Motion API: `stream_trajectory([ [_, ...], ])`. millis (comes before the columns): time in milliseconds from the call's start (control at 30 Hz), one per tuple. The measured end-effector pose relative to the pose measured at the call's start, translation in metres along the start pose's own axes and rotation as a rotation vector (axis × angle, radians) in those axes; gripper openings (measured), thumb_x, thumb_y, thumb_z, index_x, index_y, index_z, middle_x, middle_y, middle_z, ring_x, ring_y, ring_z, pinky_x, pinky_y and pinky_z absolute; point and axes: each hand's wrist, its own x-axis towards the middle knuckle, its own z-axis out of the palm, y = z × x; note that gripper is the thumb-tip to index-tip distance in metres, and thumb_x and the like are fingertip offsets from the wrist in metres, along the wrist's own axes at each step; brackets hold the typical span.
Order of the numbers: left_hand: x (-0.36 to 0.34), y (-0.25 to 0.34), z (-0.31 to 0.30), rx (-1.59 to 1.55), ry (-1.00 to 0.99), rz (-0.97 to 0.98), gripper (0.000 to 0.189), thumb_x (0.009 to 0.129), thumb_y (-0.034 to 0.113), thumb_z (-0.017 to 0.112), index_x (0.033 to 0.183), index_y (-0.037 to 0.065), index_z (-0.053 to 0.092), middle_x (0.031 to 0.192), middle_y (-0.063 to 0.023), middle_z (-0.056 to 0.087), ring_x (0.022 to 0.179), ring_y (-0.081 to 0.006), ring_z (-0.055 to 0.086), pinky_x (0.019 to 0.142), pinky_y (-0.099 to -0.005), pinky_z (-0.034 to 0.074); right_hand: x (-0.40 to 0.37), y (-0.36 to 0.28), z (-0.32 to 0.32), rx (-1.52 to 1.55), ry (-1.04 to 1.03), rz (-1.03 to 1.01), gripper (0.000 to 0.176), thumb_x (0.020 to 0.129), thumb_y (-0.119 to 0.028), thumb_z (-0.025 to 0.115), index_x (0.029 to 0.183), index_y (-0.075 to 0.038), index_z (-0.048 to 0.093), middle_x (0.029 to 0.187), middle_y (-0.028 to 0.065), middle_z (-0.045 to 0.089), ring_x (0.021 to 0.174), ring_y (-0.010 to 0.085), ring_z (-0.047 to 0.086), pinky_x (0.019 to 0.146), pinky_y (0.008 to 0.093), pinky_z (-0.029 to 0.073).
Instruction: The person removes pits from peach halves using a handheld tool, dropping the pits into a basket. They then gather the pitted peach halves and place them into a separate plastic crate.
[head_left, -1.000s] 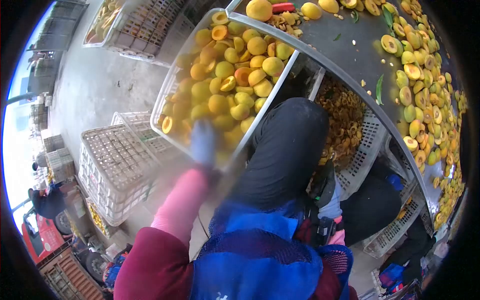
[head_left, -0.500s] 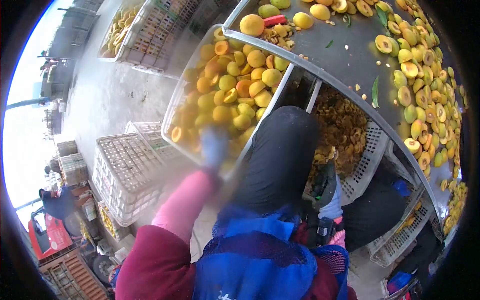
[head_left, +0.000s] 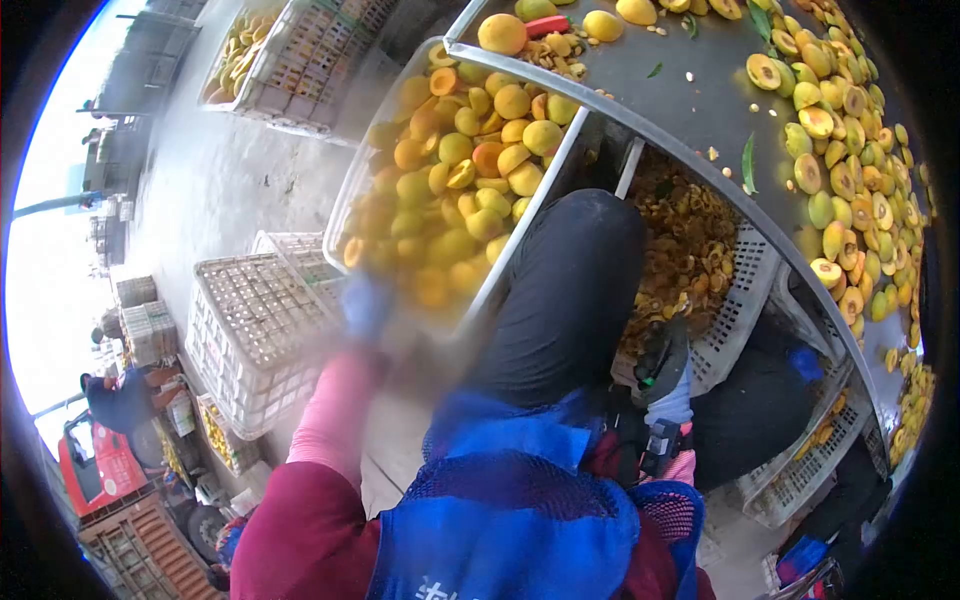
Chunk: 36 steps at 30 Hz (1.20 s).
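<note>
My left hand point(head_left: 368, 305), in a pale glove, is smeared by motion at the lower left edge of a white crate point(head_left: 345, 205) full of yellow-orange halved fruit point(head_left: 455, 148). Its fingers cannot be made out. Beside my right knee, my right hand point(head_left: 668, 375) wears a glove with a dark palm and has its fingers bent around something dark that I cannot make out. Just above it, a perforated crate point(head_left: 738, 300) holds brownish fruit scraps point(head_left: 685, 240).
A metal table point(head_left: 690, 110) at the upper right bears many fruit halves point(head_left: 845, 180), a red-handled tool point(head_left: 548, 25) and leaves. White crates point(head_left: 250, 340) stand at left. Another person point(head_left: 120, 405) and a red vehicle point(head_left: 95, 460) are at far left.
My left hand has moved left and slightly down, from over the fruit crate to its lower left edge. My right hand has shifted only slightly.
</note>
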Motion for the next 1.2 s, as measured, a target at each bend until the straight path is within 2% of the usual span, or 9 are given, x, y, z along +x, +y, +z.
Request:
stream_trajectory([
  [100, -0.02, -0.008, 0.003, 0.311, -0.243, 0.075, 0.066, 0.082, 0.036, 0.062, 0.137, 0.009, 0.038, 0.129, -0.0208, 0.05, 0.119, -0.0387, 0.048, 0.099, -0.0436, 0.04, -0.018, -0.012, 0.04, 0.057, 0.081, 0.132, 0.031, 0.092, -0.048, 0.052, 0.082, -0.018, 0.055, 0.054, -0.0079, 0.044, 0.037, 0.0055, 0.038, 0.031, 0.0198, 0.029],
  [233, 0.016, 0.036, -0.035, 0.049, -0.166, -0.084, 0.057, 0.087, 0.035, 0.056, 0.135, 0.006, 0.044, 0.13, -0.0226, 0.049, 0.124, -0.039, 0.042, 0.102, -0.0426, 0.036, -0.011, -0.006, 0.038, 0.034, 0.066, 0.162, 0.03, 0.093, -0.045, 0.052, 0.078, -0.019, 0.054, 0.051, -0.0091, 0.041, 0.035, 0.0051, 0.035, 0.031, 0.0194, 0.027],
  [333, 0.042, 0.033, -0.001, -0.34, 0.228, -0.264, 0.054, 0.091, 0.034, 0.052, 0.133, 0.001, 0.043, 0.128, -0.0237, 0.05, 0.123, -0.0393, 0.043, 0.102, -0.0426, 0.036, -0.002, 0.003, 0.033, 0.064, 0.01, 0.176, 0.029, 0.094, -0.044, 0.052, 0.077, -0.019, 0.054, 0.05, -0.0097, 0.039, 0.034, 0.0049, 0.034, 0.03, 0.0194, 0.027],
  [433, 0.037, 0.062, 0.032, -0.211, 0.201, -0.274, 0.052, 0.096, 0.034, 0.043, 0.135, 0.001, 0.042, 0.14, -0.023, 0.037, 0.13, -0.0371, 0.034, 0.108, -0.0404, 0.027, 0.007, 0.013, 0.023, -0.015, 0.016, 0.099, 0.029, 0.094, -0.043, 0.051, 0.077, -0.02, 0.053, 0.049, -0.0099, 0.039, 0.034, 0.0047, 0.034, 0.03, 0.0196, 0.027],
  [733, 0.049, 0.075, -0.005, 0.069, -0.159, -0.147, 0.046, 0.093, 0.035, 0.047, 0.13, 0.008, 0.047, 0.144, -0.0189, 0.03, 0.131, -0.04, 0.03, 0.105, -0.0491, 0.029, 0.025, 0.018, 0.03, 0.008, 0.05, 0.091, 0.029, 0.095, -0.043, 0.05, 0.083, -0.018, 0.057, 0.051, -0.0092, 0.043, 0.034, 0.004, 0.036, 0.03, 0.0197, 0.028],
  [833, 0.05, 0.059, 0.006, 0.11, 0.079, 0.073, 0.063, 0.081, 0.046, 0.062, 0.132, 0.011, 0.045, 0.136, -0.0179, 0.039, 0.12, -0.0383, 0.043, 0.096, -0.049, 0.036, 0.031, 0.026, 0.013, -0.012, 0.022, 0.087, 0.03, 0.095, -0.043, 0.049, 0.081, -0.018, 0.057, 0.051, -0.0083, 0.044, 0.035, 0.0043, 0.038, 0.031, 0.0196, 0.029],
  [900, 0.055, 0.06, 0.001, 0.135, -0.214, 0.149, 0.066, 0.077, 0.042, 0.067, 0.131, 0.011, 0.046, 0.125, -0.0154, 0.049, 0.11, -0.0346, 0.05, 0.09, -0.0472, 0.039, 0.032, 0.03, 0.005, -0.069, -0.032, 0.051, 0.031, 0.095, -0.043, 0.048, 0.079, -0.018, 0.055, 0.051, -0.0078, 0.045, 0.036, 0.0048, 0.039, 0.031, 0.0198, 0.029],
  [1100, 0.047, 0.075, -0.022, 0.0, 0.142, 0.264, 0.059, 0.071, 0.022, 0.07, 0.125, 0.014, 0.051, 0.107, -0.0113, 0.058, 0.098, -0.0319, 0.054, 0.086, -0.0417, 0.041, 0.025, 0.03, 0.0, -0.067, -0.083, 0.053, 0.033, 0.094, -0.046, 0.049, 0.076, -0.019, 0.052, 0.051, -0.0064, 0.045, 0.036, 0.0055, 0.039, 0.031, 0.0206, 0.029],
  [1200, -0.011, 0.075, -0.03, 0.126, 0.052, 0.431, 0.057, 0.064, 0.009, 0.064, 0.12, 0.012, 0.056, 0.102, -0.0081, 0.057, 0.095, -0.0294, 0.054, 0.084, -0.043, 0.042, 0.022, 0.024, -0.001, 0.109, -0.106, 0.162, 0.032, 0.093, -0.048, 0.051, 0.08, -0.018, 0.054, 0.052, -0.0062, 0.045, 0.037, 0.0057, 0.04, 0.032, 0.0201, 0.029],
])
